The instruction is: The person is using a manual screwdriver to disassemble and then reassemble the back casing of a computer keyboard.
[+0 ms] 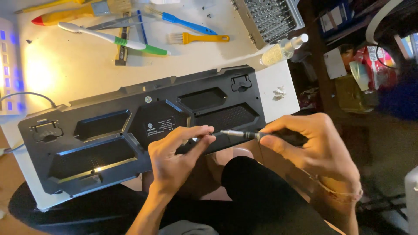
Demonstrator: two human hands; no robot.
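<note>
A black keyboard (109, 130) lies upside down on a white desk (65, 65), its underside with recessed panels facing me. My right hand (313, 148) grips a slim black screwdriver (248, 135), whose metal tip points left over the keyboard's near edge. My left hand (176, 152) pinches the screwdriver's tip between thumb and fingertips, just above the keyboard's lower middle. A grey cable (30, 95) runs from the keyboard's left end.
Brushes lie at the back of the desk: a white and green toothbrush (117, 41), a blue-handled brush (183, 21), a small yellow brush (198, 38) and a wide paintbrush (82, 12). A grey bit case (270, 19) and a small spray bottle (283, 50) sit at the right.
</note>
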